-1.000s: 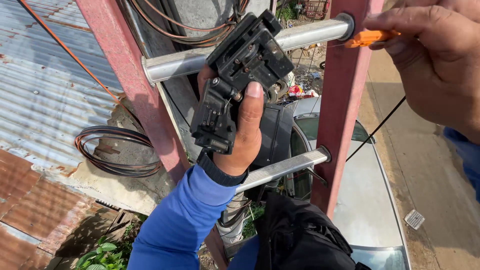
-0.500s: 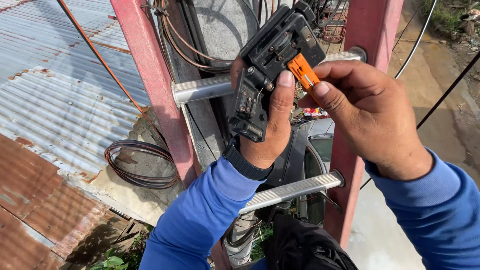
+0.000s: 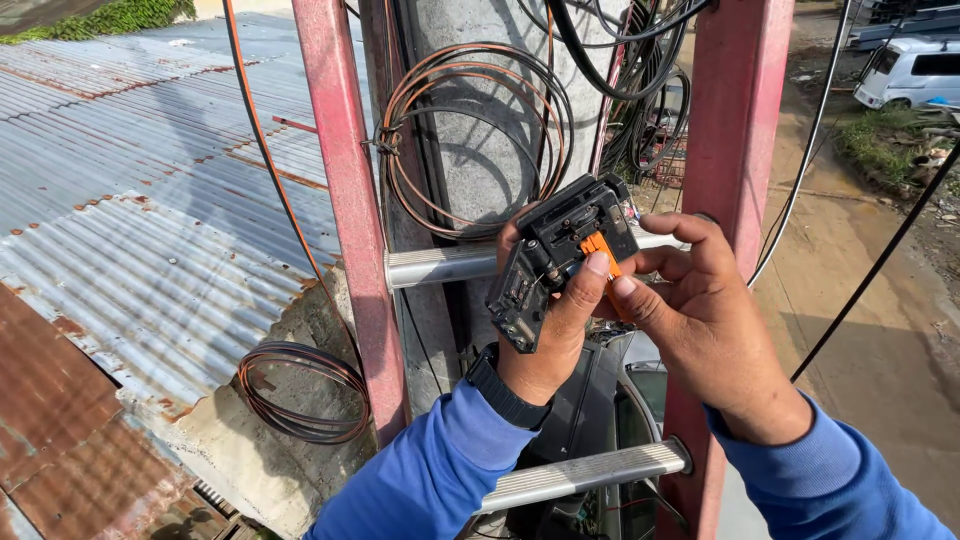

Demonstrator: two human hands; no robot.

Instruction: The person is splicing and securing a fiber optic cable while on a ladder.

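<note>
Your left hand [image 3: 545, 330] is clenched around a black plastic device [image 3: 560, 260], a hinged box-like tool with its cover swung open, and holds it upright just in front of the upper ladder rung [image 3: 440, 266]. Your thumb lies along the front of the device and its tip presses beside a small orange part [image 3: 600, 250] set in the open body. Your right hand [image 3: 700, 320] comes in from the right of the device; its index finger curls over the top right corner and its thumb tip touches the orange part from below, so thumb and finger pinch on that piece. Whether the orange part is seated in the device or only held against it, you cannot tell from here.

A black watch band [image 3: 505, 390] sits on your left wrist below the device, and both arms wear blue sleeves [image 3: 430, 480]. The device is between the two red ladder rails [image 3: 345, 200], nearer the right one. Behind the device stands a grey concrete pole [image 3: 480, 130] with a coil of brown and black cable [image 3: 470, 130] hanging on it, just above and to the left of the device. A second silver rung [image 3: 585, 475] lies well below the device. Far to the left of the device a rusty corrugated metal roof [image 3: 140, 220] spreads out, with another cable coil [image 3: 300, 390] resting at its edge. Far up to the right of the device a white van [image 3: 910, 70] stands by a dirt road
</note>
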